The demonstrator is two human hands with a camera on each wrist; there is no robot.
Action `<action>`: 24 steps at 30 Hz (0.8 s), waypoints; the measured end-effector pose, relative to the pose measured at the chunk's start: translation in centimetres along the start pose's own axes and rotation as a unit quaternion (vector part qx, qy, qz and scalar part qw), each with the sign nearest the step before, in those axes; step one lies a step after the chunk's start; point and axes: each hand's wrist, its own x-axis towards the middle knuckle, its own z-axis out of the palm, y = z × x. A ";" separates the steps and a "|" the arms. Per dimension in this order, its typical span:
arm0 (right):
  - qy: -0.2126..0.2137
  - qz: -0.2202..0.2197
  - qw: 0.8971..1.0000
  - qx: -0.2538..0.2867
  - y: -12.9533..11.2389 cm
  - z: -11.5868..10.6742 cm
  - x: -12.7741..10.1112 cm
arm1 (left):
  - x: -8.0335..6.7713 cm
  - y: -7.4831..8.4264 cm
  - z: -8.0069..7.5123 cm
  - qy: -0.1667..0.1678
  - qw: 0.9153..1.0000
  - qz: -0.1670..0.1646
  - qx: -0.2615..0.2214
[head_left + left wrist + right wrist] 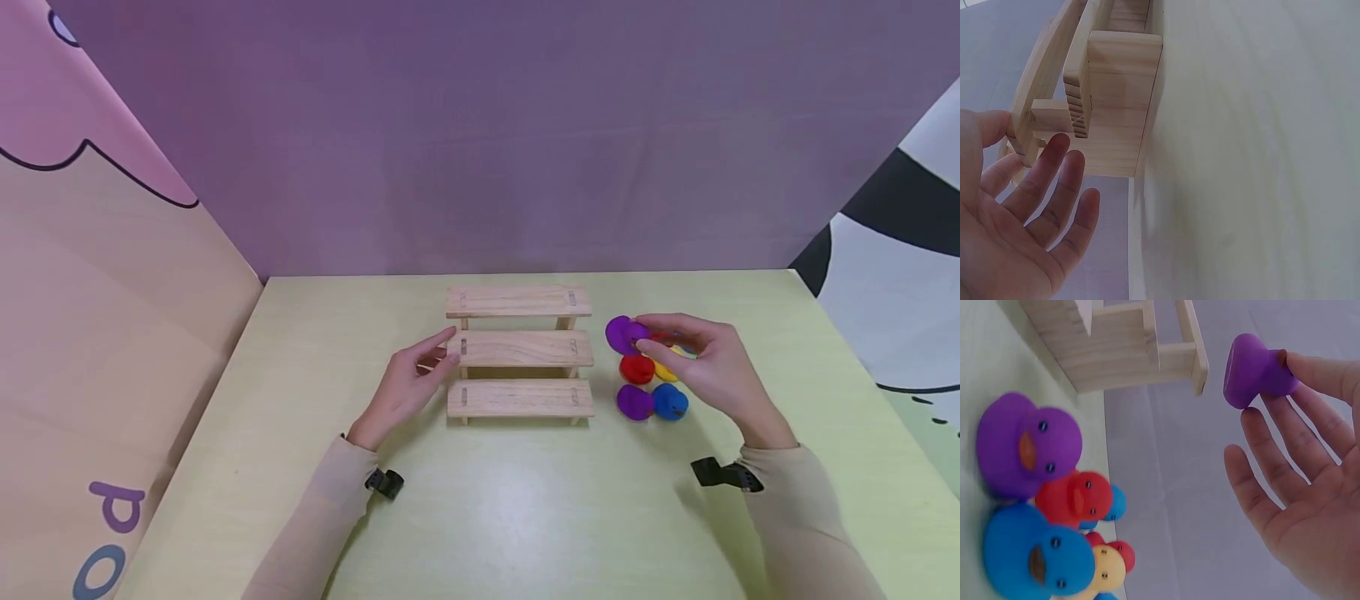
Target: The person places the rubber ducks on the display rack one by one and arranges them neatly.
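My right hand [705, 362] pinches a purple rubber duck [1250, 372] between thumb and fingers, lifted above the other ducks. Its underside faces the stand in the right wrist view. My left hand [408, 375] holds the left end of a three-tier wooden stand [525, 350] at the middle board, thumb on one edge and index finger at the other. The remaining fingers are spread below that board in the left wrist view. Below the right hand sit another purple duck [634, 403], a blue duck [671, 402], a red duck [637, 369] and a yellow duck [666, 372].
More red and blue ducks stand behind the front ones, partly hidden by my right hand; one red duck [1125, 555] shows in the right wrist view. The pale table [495, 508] ends at a purple backdrop [525, 150], with printed panels at both sides.
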 end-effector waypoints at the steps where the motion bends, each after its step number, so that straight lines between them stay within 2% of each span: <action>1: 0.002 0.002 1.000 0.004 -0.1 0.2 0.1 | 0.0 0.0 0.0 0.000 1.000 0.000 0.000; 8: 0.009 -0.011 1.000 0.019 -0.9 1.0 0.9 | 0.1 0.0 0.0 0.001 1.000 0.001 0.004; 13: 0.003 0.005 0.999 0.037 -1.6 1.6 1.5 | 0.1 -0.1 0.0 0.001 1.000 0.004 0.005; 24: -0.011 -0.010 0.999 0.032 -2.7 2.6 2.7 | 0.3 0.0 0.1 -0.004 1.000 0.006 0.004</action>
